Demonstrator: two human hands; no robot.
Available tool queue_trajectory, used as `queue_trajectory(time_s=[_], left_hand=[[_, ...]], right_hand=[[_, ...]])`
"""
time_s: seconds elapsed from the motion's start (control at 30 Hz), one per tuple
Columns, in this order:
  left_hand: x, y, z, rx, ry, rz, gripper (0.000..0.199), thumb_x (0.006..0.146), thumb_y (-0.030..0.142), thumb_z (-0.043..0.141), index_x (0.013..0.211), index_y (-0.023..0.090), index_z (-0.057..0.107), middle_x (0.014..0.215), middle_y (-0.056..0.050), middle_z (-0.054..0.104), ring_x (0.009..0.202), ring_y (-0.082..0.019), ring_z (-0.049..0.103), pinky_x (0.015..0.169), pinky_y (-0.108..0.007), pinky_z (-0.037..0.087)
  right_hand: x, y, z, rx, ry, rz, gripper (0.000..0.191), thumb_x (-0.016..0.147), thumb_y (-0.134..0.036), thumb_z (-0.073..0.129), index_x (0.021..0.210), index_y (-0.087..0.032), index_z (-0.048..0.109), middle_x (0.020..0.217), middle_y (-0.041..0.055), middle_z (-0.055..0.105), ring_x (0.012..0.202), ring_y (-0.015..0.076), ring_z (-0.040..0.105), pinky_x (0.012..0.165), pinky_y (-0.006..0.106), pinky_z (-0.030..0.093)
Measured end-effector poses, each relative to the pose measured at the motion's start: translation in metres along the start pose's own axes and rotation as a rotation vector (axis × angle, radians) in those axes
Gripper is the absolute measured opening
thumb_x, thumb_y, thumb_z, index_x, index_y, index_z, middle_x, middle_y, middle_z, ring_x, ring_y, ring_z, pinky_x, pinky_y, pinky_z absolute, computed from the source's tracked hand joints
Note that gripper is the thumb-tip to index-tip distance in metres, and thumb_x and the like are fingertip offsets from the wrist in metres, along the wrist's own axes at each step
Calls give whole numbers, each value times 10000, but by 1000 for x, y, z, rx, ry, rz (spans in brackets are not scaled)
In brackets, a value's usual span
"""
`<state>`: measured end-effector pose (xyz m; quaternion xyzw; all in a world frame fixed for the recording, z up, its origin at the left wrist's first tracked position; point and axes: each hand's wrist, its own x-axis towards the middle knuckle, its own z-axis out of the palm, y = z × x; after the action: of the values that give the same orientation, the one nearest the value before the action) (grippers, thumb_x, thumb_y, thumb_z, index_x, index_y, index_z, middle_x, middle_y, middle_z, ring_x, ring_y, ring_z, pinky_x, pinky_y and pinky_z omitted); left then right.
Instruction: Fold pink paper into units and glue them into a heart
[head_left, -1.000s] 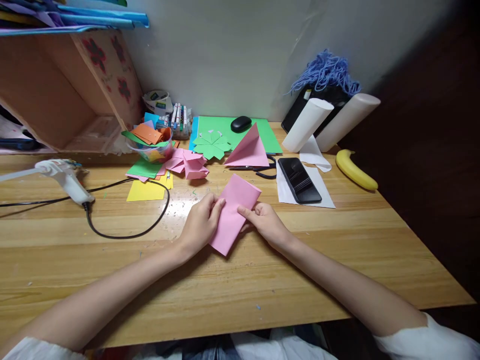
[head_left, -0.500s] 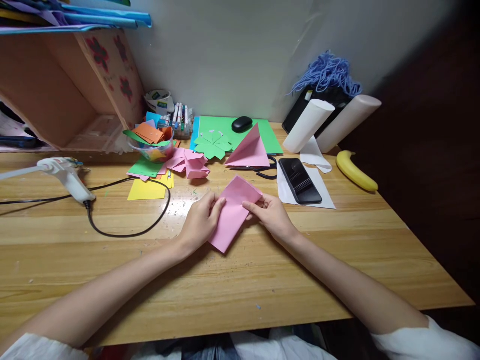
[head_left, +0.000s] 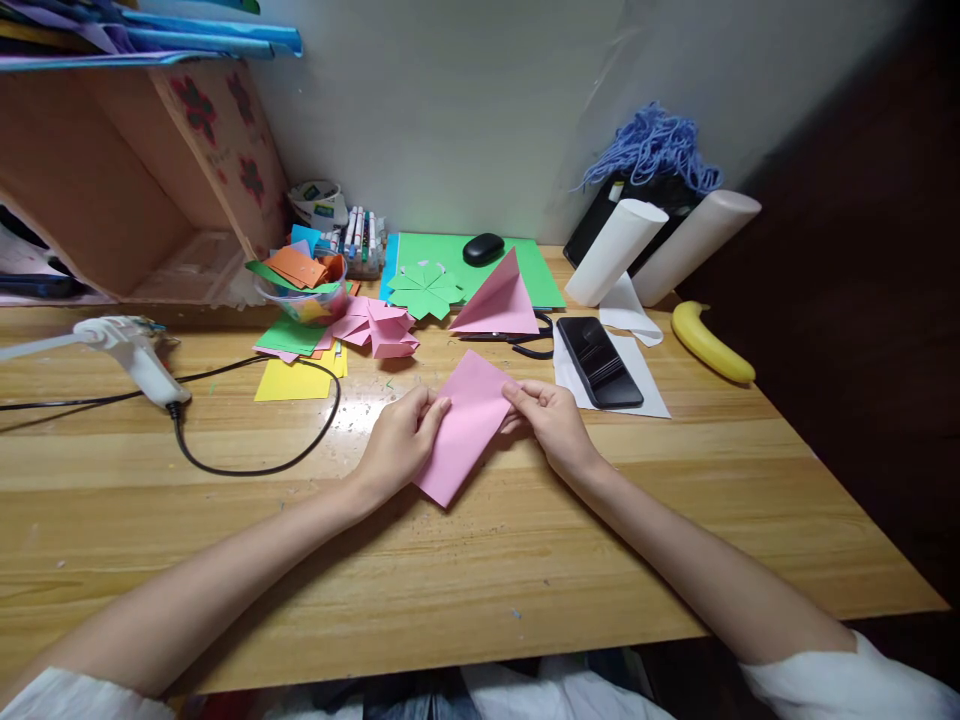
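A folded pink paper [head_left: 465,425] is held between my two hands over the middle of the wooden table. My left hand [head_left: 401,435] grips its left edge, thumb on top and fingers underneath. On the other side, my right hand [head_left: 551,425] pinches the right corner with the thumb on top; its fingertips are partly hidden behind the paper. Just beyond stands a folded pink paper triangle [head_left: 501,300], with black-handled scissors [head_left: 534,345] partly behind it. Several folded pink pieces [head_left: 377,328] lie to the left, near a green paper flower [head_left: 426,290].
A white glue gun [head_left: 131,355] and its looped black cord lie at the left. Paper scraps fill a clear bowl [head_left: 304,300]. A phone [head_left: 600,362] rests on white paper, with a banana [head_left: 711,343] farther right. White paper rolls [head_left: 619,250] lean at the back.
My right thumb has slid outward to the paper's right edge. The right corner, which stuck out before, now lies folded in or hidden under my fingers.
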<state>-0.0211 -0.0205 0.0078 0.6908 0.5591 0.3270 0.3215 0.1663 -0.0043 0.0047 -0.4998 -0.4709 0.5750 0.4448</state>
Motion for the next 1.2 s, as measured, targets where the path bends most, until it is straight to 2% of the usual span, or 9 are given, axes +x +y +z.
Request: queue_trajectory(time_s=[0.1, 0.17, 0.27, 0.37, 0.67, 0.77, 0.93, 1.07, 1.2], left_hand=[[0, 0, 1, -22, -5, -18, 279, 842, 377, 402, 664, 174, 470, 605, 21, 480, 562, -114, 428, 519, -231, 301], [-1, 1, 1, -39, 10, -39, 285, 838, 385, 409, 651, 175, 458, 585, 27, 456, 548, -109, 409, 506, -227, 293], [-2, 1, 2, -78, 63, -61, 292, 838, 391, 408, 645, 176, 444, 573, 32, 438, 536, -104, 398, 495, -222, 294], [-3, 1, 2, -150, 70, -75, 293, 839, 401, 405, 665, 173, 463, 603, 22, 475, 550, -105, 418, 501, -219, 317], [-5, 7, 3, -505, -253, -188, 320, 794, 414, 481, 887, 126, 582, 796, -54, 627, 644, -153, 545, 532, -240, 403], [-5, 6, 4, -453, -216, -172, 314, 798, 403, 476, 870, 123, 599, 794, -58, 633, 668, -162, 548, 551, -245, 409], [-5, 4, 4, -367, -85, -141, 319, 807, 412, 457, 791, 125, 596, 738, -40, 609, 633, -139, 512, 518, -227, 389], [-6, 6, 5, -460, -116, -198, 320, 787, 430, 485, 783, 126, 584, 665, -21, 584, 556, -119, 496, 464, -212, 364], [-8, 9, 8, -604, -196, -259, 314, 752, 420, 545, 848, 125, 590, 745, -44, 632, 612, -138, 552, 513, -225, 410]], right_hand=[[-1, 0, 1, 52, 1, -2, 362, 737, -494, 551, 637, -146, 570, 541, 15, 600, 470, 115, 571, 463, 229, 497], [-4, -2, 4, 107, -9, 6, 342, 754, -495, 527, 722, -157, 568, 577, 8, 611, 494, 117, 582, 473, 227, 491], [-12, -4, 13, 113, -143, 51, 340, 730, -453, 578, 925, -177, 549, 685, 5, 639, 577, 132, 612, 543, 251, 499], [-19, -3, 19, 45, -267, 108, 365, 691, -409, 631, 936, -147, 569, 720, 18, 646, 640, 149, 617, 621, 278, 494], [-12, -3, 11, -33, -196, 80, 298, 711, -434, 595, 728, -136, 600, 678, 9, 611, 624, 129, 550, 561, 233, 429], [-13, -4, 12, -48, -178, 62, 321, 730, -454, 568, 671, -138, 568, 624, -8, 571, 575, 109, 513, 543, 222, 408], [-17, -6, 14, -47, -300, 120, 297, 711, -419, 610, 796, -136, 579, 670, -8, 571, 603, 106, 522, 563, 218, 407], [-17, -3, 13, -127, -206, 46, 339, 760, -460, 535, 642, -142, 539, 596, -17, 533, 533, 93, 479, 500, 210, 361], [-17, 1, 13, -141, -171, 22, 368, 787, -482, 486, 603, -163, 488, 509, -38, 488, 451, 87, 446, 435, 208, 333]])
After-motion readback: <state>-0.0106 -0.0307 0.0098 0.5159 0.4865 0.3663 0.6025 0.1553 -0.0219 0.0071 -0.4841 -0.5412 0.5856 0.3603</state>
